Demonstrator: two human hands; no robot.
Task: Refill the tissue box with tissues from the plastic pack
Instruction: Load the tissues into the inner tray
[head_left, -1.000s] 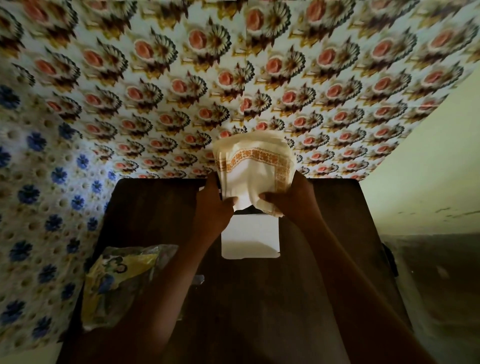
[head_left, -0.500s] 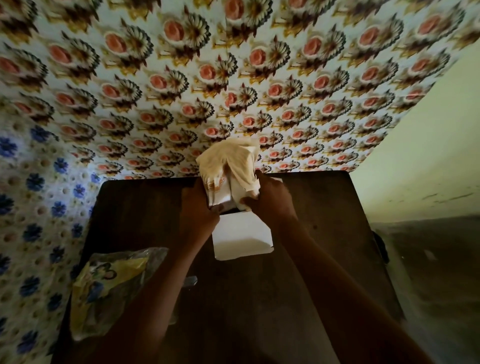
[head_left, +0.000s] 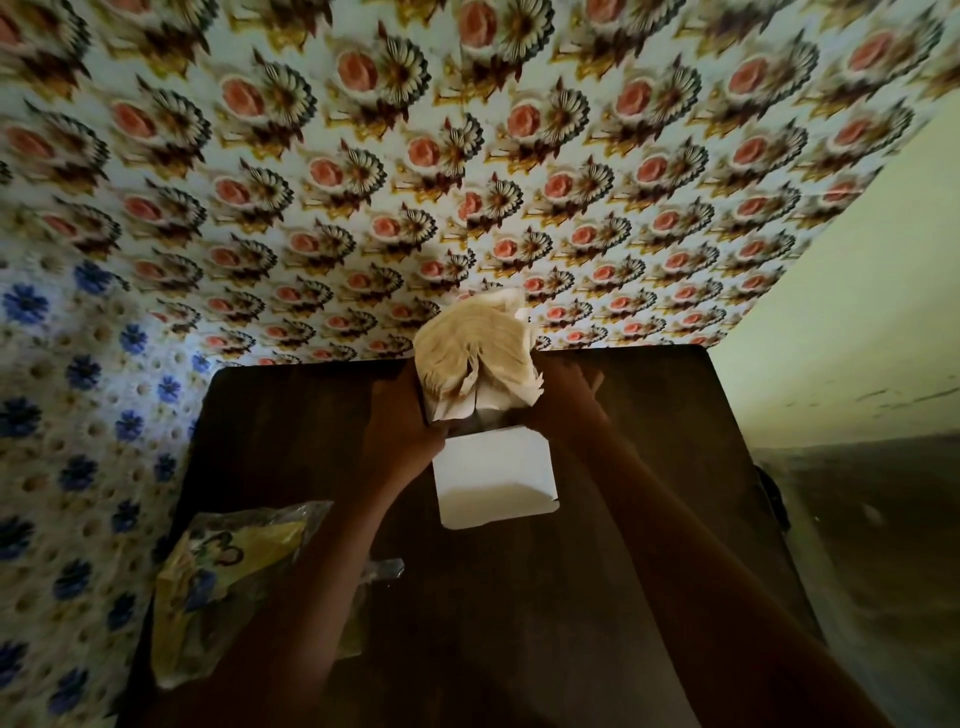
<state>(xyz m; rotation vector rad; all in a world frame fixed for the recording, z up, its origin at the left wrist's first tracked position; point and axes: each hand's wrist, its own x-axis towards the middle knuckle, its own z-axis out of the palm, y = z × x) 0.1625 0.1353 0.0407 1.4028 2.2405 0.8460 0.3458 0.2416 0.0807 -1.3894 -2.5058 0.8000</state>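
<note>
My left hand (head_left: 402, 434) and right hand (head_left: 566, 402) squeeze a fat stack of tissues (head_left: 475, 358) from both sides, right on top of the white tissue box (head_left: 493, 478). The plastic pack (head_left: 228, 582) (yellow, crinkly) lies on the dark bench (head_left: 649, 519) by my left arm.

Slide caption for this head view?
Both hands, left hand and right hand, press a tissue stack into the white tissue box.

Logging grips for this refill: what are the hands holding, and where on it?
Both hands, left hand and right hand, grip the tissue stack by its lower sides, above the tissue box.
</note>
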